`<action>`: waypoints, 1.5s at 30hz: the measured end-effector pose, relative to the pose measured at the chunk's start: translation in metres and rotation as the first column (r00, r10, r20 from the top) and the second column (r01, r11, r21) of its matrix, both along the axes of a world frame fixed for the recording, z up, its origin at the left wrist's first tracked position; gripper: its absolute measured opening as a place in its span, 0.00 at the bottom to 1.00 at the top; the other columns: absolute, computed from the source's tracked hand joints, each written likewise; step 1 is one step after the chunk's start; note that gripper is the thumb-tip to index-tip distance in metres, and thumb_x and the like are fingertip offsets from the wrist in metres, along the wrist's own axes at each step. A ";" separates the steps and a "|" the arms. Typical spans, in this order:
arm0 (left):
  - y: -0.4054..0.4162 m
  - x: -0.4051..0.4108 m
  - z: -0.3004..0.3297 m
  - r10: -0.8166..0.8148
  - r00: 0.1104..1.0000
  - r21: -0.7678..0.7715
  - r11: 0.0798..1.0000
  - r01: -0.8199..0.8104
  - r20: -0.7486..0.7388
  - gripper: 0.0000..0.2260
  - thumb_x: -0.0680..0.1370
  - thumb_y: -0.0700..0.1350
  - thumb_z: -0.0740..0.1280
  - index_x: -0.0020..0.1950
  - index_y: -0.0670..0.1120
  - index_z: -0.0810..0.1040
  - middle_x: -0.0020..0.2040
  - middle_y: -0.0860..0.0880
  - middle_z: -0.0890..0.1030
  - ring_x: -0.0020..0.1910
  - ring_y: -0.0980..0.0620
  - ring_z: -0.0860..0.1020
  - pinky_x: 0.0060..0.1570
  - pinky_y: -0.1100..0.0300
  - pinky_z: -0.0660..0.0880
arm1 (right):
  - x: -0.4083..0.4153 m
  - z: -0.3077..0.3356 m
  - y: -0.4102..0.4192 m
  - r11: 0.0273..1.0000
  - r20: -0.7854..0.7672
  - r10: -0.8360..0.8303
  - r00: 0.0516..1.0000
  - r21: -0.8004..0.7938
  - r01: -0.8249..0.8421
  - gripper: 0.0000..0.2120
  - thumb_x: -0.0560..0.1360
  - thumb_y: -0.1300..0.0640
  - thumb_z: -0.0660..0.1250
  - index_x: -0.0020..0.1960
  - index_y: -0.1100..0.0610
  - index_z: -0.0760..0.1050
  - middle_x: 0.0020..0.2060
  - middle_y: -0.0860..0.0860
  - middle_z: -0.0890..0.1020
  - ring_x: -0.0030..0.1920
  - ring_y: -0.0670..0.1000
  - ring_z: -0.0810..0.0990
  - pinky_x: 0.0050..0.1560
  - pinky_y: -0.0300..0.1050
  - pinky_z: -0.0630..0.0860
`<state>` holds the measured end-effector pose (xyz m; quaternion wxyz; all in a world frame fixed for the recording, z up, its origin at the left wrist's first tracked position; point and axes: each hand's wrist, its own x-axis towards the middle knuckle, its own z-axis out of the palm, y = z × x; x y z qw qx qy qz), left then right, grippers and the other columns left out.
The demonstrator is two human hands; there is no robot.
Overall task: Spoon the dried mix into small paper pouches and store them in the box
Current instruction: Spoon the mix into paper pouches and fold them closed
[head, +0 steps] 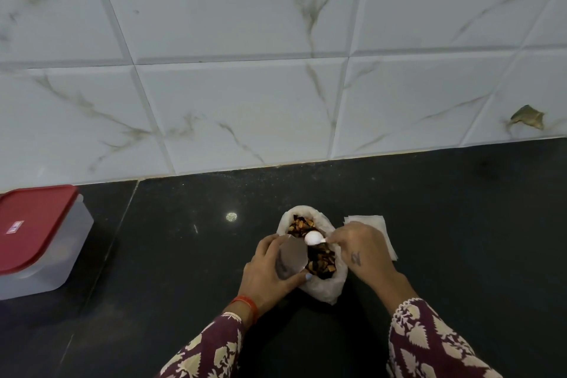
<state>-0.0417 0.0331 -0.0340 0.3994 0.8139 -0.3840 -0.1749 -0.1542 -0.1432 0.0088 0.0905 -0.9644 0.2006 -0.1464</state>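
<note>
Pouch (291, 256) in left hand (270, 270)

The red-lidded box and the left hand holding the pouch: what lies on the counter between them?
In the head view, only bare black counter lies between the box and the left hand; a small bright spot shows on it.

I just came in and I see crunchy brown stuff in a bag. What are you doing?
A person is filling little paper pouches. The left hand holds an open pouch over a white bag of dried mix. The right hand holds a white spoon just above the mix, right beside the pouch's mouth. More papers lie behind the right hand. The box, off to the left on the counter, has its red lid on.
</note>
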 end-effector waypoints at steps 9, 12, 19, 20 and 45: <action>0.006 0.001 0.003 0.061 0.998 -0.028 0.998 -0.060 0.034 0.31 0.67 0.60 0.74 0.67 0.57 0.68 0.67 0.59 0.64 0.62 0.62 0.66 0.65 0.52 0.70 | 0.012 0.008 0.012 0.982 -0.201 -0.148 0.968 0.086 0.168 0.12 0.77 0.57 0.64 0.58 0.46 0.79 0.51 0.48 0.82 0.52 0.47 0.79 0.49 0.38 0.73; 0.007 0.002 0.003 0.061 0.997 -0.026 0.998 -0.060 0.039 0.31 0.67 0.60 0.74 0.67 0.56 0.68 0.67 0.58 0.64 0.63 0.61 0.66 0.64 0.58 0.70 | 0.014 0.012 0.007 0.969 -0.274 -0.137 0.952 0.160 0.186 0.12 0.77 0.56 0.66 0.57 0.46 0.80 0.52 0.47 0.82 0.51 0.46 0.79 0.51 0.38 0.74; 0.003 0.000 0.005 0.027 0.999 -0.004 1.000 -0.027 0.031 0.32 0.67 0.58 0.74 0.68 0.57 0.66 0.67 0.60 0.62 0.62 0.60 0.66 0.60 0.66 0.68 | 0.018 0.008 0.004 0.791 -0.245 -0.174 0.954 0.542 0.284 0.08 0.74 0.59 0.69 0.50 0.50 0.83 0.45 0.45 0.84 0.49 0.45 0.81 0.49 0.36 0.74; 0.003 0.000 0.005 0.021 0.999 -0.004 1.000 -0.021 0.031 0.32 0.67 0.58 0.74 0.68 0.57 0.66 0.66 0.60 0.62 0.61 0.60 0.66 0.58 0.68 0.67 | 0.017 0.010 0.001 0.745 -0.261 -0.173 0.950 0.595 0.300 0.08 0.74 0.60 0.69 0.49 0.50 0.83 0.41 0.45 0.84 0.46 0.45 0.82 0.49 0.36 0.75; 0.015 -0.006 0.005 0.087 0.983 -0.318 0.938 -0.136 -0.163 0.24 0.65 0.60 0.74 0.58 0.57 0.73 0.57 0.59 0.75 0.58 0.61 0.74 0.53 0.64 0.75 | -0.005 0.013 0.003 0.148 -0.243 -0.443 0.863 0.930 0.337 0.07 0.75 0.65 0.66 0.45 0.55 0.80 0.41 0.53 0.85 0.36 0.45 0.79 0.30 0.35 0.67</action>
